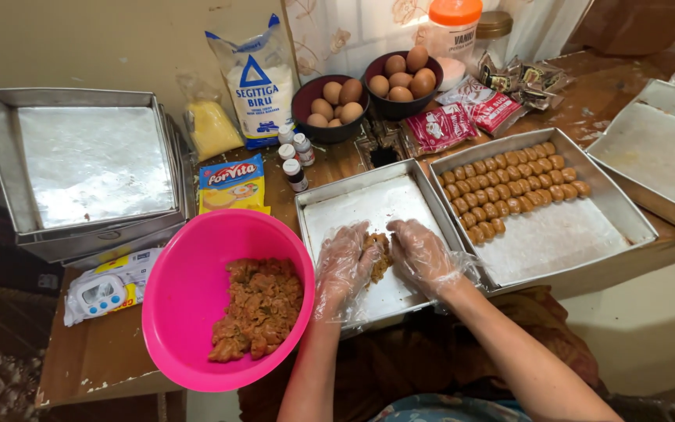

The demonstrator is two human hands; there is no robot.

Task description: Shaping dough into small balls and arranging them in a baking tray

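I have a lump of brown dough pressed between both palms, held just above the bare floor of the middle baking tray. My left hand cups it from one side, fingers curled round it; my right hand closes over it from the other. Both wear thin clear plastic gloves.

To shape it well, I judge I should roll with light, even pressure so the piece comes out as a short log like the finished pieces lined in rows in the tray to my right. The dough looks sticky and crumbly, so squeezing hard would likely smear it on the gloves.

The pink bowl with the rest of the dough sits just left of the tray, near my left wrist. Further back on the bench stand two bowls of eggs, a flour bag and small bottles. Stacked empty pans wait at far left.
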